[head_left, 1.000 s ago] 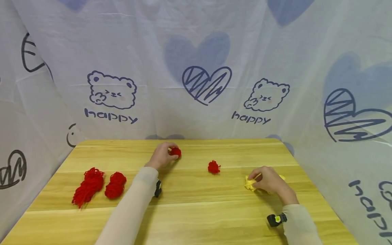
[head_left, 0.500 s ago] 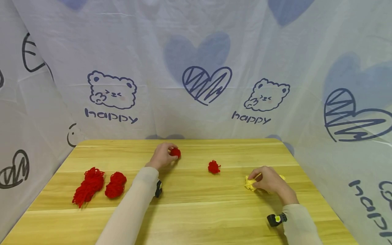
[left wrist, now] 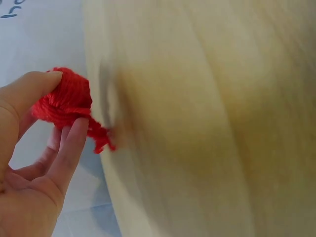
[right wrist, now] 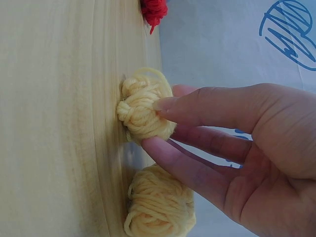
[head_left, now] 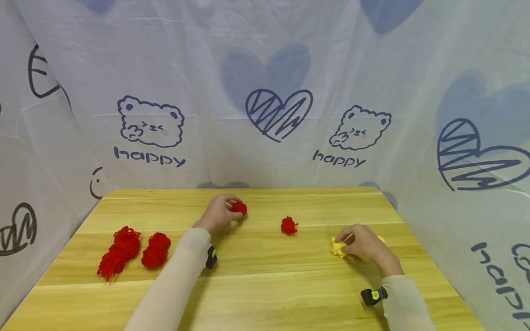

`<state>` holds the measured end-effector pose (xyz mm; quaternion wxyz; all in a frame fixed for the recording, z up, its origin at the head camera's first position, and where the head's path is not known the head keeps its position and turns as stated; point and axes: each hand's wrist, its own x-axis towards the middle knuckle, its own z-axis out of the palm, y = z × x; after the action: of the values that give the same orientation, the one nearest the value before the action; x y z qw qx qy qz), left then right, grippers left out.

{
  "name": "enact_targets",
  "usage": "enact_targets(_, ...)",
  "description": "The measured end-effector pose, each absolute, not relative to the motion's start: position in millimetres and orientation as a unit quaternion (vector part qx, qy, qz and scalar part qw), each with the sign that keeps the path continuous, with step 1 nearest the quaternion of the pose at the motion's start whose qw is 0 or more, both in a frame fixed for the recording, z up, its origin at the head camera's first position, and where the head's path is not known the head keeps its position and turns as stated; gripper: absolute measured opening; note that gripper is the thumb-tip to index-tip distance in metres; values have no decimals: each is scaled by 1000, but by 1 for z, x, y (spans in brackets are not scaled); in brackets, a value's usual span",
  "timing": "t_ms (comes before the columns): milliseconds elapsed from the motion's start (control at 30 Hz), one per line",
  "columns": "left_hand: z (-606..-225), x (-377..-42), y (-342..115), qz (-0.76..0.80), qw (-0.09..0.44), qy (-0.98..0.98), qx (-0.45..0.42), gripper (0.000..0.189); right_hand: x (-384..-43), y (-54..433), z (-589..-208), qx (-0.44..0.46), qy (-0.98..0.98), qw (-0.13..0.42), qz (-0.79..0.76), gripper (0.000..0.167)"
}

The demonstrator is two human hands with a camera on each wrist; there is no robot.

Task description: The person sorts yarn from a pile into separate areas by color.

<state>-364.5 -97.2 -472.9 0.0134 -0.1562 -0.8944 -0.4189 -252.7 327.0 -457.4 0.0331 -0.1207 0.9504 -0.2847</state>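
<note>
My left hand [head_left: 218,213] pinches a small ball of red yarn [left wrist: 66,96] between thumb and fingers near the table's far edge. A loose red tail dangles from the ball in the left wrist view. On the right, my right hand [head_left: 362,242] holds a small ball of yellow yarn [right wrist: 146,106] by thumb and fingertips, right at the tabletop. Beside it in the right wrist view lies a second yellow yarn ball [right wrist: 160,202], mostly hidden behind the hand in the head view. A small red yarn ball [head_left: 289,225] with loose strands sits between the two hands.
Two larger red yarn bundles lie on the left: a long frayed skein [head_left: 120,253] and a rounder bundle [head_left: 156,250] close to the left forearm. The wooden table [head_left: 256,294] meets a white printed curtain [head_left: 248,165] at its back and sides.
My left hand has shifted slightly with the red yarn ball, a little to the right and nearer. The right hand and the other yarn stay where they were.
</note>
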Motion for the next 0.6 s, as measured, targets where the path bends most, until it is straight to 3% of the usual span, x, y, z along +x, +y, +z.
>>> enact_targets(600,-448,-343,-100,-410,-2,-884,-223,37,-253,326,-456,-122,952,31,-279,20)
